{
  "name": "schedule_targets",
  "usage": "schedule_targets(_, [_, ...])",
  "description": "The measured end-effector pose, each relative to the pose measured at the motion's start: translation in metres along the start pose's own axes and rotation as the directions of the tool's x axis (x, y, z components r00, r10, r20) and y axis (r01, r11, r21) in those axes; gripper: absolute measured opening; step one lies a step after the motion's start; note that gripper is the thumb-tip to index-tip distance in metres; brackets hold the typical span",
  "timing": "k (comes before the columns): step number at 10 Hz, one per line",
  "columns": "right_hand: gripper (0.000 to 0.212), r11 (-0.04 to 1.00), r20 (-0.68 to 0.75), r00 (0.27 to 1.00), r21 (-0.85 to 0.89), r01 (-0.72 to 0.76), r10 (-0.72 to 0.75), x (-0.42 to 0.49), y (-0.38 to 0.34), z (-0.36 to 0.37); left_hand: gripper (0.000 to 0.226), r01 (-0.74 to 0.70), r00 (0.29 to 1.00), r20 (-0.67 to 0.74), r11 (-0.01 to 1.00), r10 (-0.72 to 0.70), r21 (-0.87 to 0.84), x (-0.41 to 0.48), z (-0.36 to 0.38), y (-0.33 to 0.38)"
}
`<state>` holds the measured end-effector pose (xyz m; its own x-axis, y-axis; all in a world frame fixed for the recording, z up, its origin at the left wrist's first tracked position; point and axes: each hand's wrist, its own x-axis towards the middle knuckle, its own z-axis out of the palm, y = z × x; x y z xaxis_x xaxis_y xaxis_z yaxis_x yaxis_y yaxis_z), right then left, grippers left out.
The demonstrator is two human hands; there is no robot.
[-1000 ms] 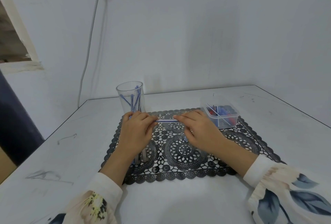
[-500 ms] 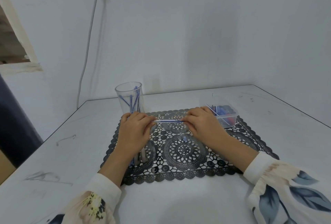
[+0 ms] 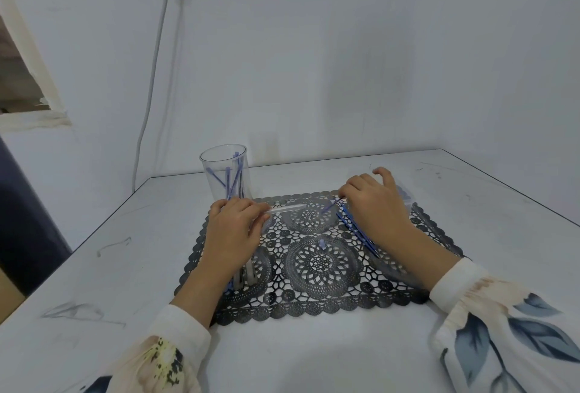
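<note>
Head view: a pen is being worked on with both hands over a dark lace mat (image 3: 314, 298), which is lying on a pale surface (image 3: 125, 267).
Left hand: the left hand (image 3: 233, 229) is being held low at the mat's far left corner. Its grip is being closed round one end of a clear barrel (image 3: 284, 209).
Clear barrel: it is being held level just above the mat, between the two hands, with its free end pointing toward the right hand.
Right hand: the right hand (image 3: 376, 204) is being held apart from the barrel. A thin blue refill (image 3: 329, 206) appears to be pinched in its grip between thumb and forefinger, while the outer fingers are being lifted loosely.
Blue stick: a longer blue stick (image 3: 357, 232) is lying slantwise under the right palm; whether it is being gripped cannot be told.
Tumbler: a clear tumbler (image 3: 224, 172) is standing just behind the left hand, with several blue sticks leaning inside.
Box: a clear box (image 3: 408, 201) is being largely hidden behind the right hand.
Loose parts: pale tubes (image 3: 249, 278) are lying under the left wrist, and a small pale cap (image 3: 322, 245) is lying on the mat between the hands.
Progress: with refill and barrel apart, this pen is judged to be midway. The filled tumbler suggests part of the work is done, and the loose parts suggest more is waiting.
</note>
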<state>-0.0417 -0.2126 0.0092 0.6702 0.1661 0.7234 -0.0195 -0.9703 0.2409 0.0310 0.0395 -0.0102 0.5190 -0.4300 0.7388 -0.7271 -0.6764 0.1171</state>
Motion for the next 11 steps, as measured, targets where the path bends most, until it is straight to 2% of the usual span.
schedule_targets(1, [0.030,0.999,0.022,1.000,0.032,0.008,-0.009,0.0003,0.0059,0.0027,0.035,0.005,1.000,-0.005,1.000,-0.005,0.004,-0.0002,-0.0001,0.0002])
schedule_targets(2, [0.030,0.992,0.068,0.992,0.081,0.100,-0.105,-0.0011,0.0078,0.0053,0.034,0.011,1.000,-0.005,1.000,-0.011,-0.004,-0.0007,0.0000,0.0003])
schedule_targets(3, [0.031,0.968,0.156,0.959,0.121,0.221,-0.238,-0.0018,0.0067,0.0054,0.034,0.011,1.000,-0.002,1.000,-0.011,-0.007,-0.0003,-0.0003,0.0010])
schedule_targets(5, [0.029,0.925,0.339,0.862,0.180,0.336,-0.378,-0.0023,0.0049,0.0052,0.035,0.012,1.000,-0.003,1.000,-0.012,-0.010,-0.0006,-0.0012,0.0015])
schedule_targets(6, [0.020,0.930,0.442,0.818,0.173,0.325,-0.369,-0.0013,0.0043,0.0037,0.035,0.010,1.000,-0.008,1.000,-0.010,-0.007,-0.0003,-0.0010,0.0013])
schedule_targets(8, [0.025,0.940,0.493,0.802,0.133,0.313,-0.337,-0.0007,0.0064,0.0001,0.035,0.007,1.000,-0.010,1.000,-0.007,-0.007,0.0000,-0.0009,0.0007])
schedule_targets(9, [0.026,0.945,0.479,0.815,0.138,0.297,-0.326,-0.0007,0.0079,0.0019,0.035,0.008,1.000,-0.006,1.000,-0.008,-0.012,0.0003,-0.0014,0.0010])
schedule_targets(10, [0.023,0.952,0.403,0.864,0.183,0.245,-0.301,-0.0016,0.0083,0.0061,0.036,0.009,1.000,-0.007,1.000,-0.009,-0.010,0.0005,-0.0013,0.0011])
schedule_targets(11, [0.022,0.967,0.214,0.963,0.228,0.115,-0.165,-0.0036,0.0088,0.0088,0.036,0.010,1.000,-0.009,1.000,-0.010,-0.014,0.0001,-0.0019,0.0016])
